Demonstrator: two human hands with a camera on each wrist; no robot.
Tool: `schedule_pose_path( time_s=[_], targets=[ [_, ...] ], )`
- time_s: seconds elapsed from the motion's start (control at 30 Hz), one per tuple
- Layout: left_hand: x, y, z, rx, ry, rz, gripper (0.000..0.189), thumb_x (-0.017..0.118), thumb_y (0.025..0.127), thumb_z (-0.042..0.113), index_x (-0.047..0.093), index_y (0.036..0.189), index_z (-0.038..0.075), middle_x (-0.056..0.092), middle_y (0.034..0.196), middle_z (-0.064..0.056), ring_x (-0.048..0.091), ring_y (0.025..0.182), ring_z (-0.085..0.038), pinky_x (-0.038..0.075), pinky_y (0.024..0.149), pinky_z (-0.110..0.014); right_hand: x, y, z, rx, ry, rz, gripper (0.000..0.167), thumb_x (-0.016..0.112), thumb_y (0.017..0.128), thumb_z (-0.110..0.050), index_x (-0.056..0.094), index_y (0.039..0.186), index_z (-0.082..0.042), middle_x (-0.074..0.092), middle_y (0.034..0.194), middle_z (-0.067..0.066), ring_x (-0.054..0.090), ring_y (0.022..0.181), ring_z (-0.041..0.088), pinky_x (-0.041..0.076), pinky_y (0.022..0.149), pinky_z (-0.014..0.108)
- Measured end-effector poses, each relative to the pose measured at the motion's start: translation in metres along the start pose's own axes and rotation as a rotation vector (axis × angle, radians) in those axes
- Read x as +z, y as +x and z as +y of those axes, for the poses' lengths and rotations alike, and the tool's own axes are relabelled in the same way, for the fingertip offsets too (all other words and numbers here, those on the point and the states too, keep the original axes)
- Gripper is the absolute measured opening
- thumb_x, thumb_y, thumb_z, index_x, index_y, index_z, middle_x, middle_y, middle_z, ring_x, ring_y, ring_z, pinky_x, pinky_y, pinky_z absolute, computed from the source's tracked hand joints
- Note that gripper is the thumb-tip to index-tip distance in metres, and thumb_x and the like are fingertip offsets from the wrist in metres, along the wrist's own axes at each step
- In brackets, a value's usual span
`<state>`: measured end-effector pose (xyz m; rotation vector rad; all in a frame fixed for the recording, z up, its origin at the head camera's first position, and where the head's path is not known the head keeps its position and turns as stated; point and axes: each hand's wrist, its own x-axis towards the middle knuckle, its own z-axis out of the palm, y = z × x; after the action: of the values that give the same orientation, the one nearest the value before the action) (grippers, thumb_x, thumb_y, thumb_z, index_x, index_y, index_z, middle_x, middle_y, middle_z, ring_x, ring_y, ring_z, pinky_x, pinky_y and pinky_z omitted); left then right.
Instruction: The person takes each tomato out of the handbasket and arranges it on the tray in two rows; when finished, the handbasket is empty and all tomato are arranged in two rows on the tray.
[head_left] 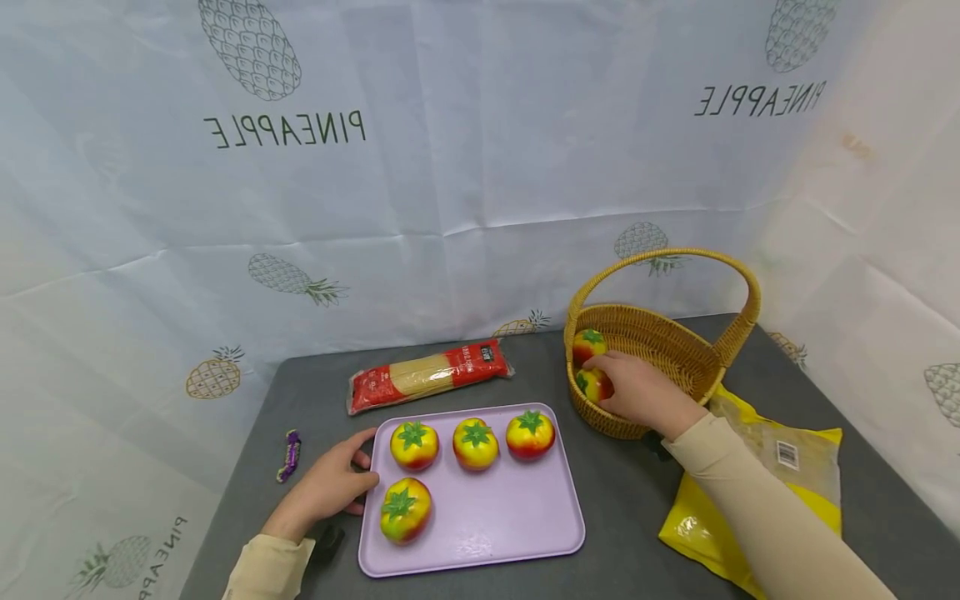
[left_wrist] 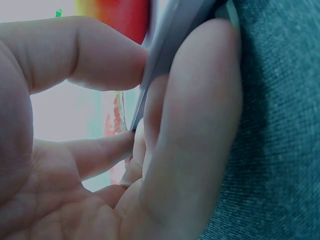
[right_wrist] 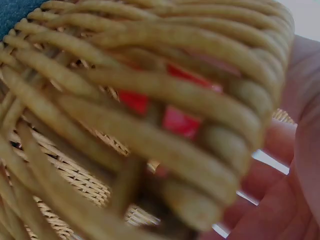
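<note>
A lilac tray [head_left: 510, 517] lies on the table and carries several yellow-and-red fruits with green leafy tops, such as one fruit [head_left: 406, 510] at its front left. My left hand [head_left: 330, 483] grips the tray's left edge, the thumb at the rim [left_wrist: 150, 75] and the other fingers along its side and underside. Inside a wicker basket [head_left: 660, 333] on the right, my right hand [head_left: 645, 387] holds a similar fruit [head_left: 592, 385] by its side. Another fruit [head_left: 589, 346] rests just behind it. Basket weave [right_wrist: 165, 105] covers most of the right wrist view, with red showing through.
A red packet of noodles [head_left: 431, 375] lies behind the tray. To the left is a small purple wrapped candy [head_left: 291, 457]. A yellow plastic bag [head_left: 780, 475] lies beside the basket, under the right forearm. The basket's tall handle [head_left: 678, 252] arches over its opening.
</note>
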<state>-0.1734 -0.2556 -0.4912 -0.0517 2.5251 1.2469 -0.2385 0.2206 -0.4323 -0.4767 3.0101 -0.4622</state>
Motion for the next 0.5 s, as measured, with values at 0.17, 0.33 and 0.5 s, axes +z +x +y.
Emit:
schedule_pose_path(
  time_s=[0.17,0.33,0.5],
  targets=[
    [0.001,-0.001,0.000,-0.005,0.003,0.001,0.080,0.075,0.088,0.006,0.044,0.162,0.005,0.056,0.108,-0.014,0.064,0.073,-0.022,0.066,0.056,-0.039,-0.006,-0.004,0.005,-0.016,0.026,0.018,0.057,0.090,0.086,-0.020,0.070,0.137,-0.005,0.073,0.130,0.016,0.068,0.111,0.032,0.062,0.102,0.055],
    [0.001,-0.003,0.002,-0.008,0.008,0.003,0.081,0.076,0.088,0.006,0.044,0.162,0.005,0.057,0.108,-0.015,0.064,0.072,-0.022,0.066,0.056,-0.039,-0.019,-0.015,0.003,0.004,0.085,0.070,0.064,0.091,0.086,-0.024,0.067,0.142,-0.006,0.070,0.138,0.019,0.067,0.120,0.037,0.059,0.106,0.059],
    [0.000,-0.002,0.002,-0.009,0.024,0.004,0.081,0.076,0.089,0.007,0.044,0.163,0.007,0.058,0.108,-0.014,0.065,0.070,-0.023,0.066,0.056,-0.038,-0.026,-0.031,-0.006,0.063,0.194,0.111,0.071,0.090,0.088,-0.033,0.062,0.149,-0.010,0.067,0.142,0.018,0.067,0.121,0.038,0.060,0.103,0.059]
  ],
)
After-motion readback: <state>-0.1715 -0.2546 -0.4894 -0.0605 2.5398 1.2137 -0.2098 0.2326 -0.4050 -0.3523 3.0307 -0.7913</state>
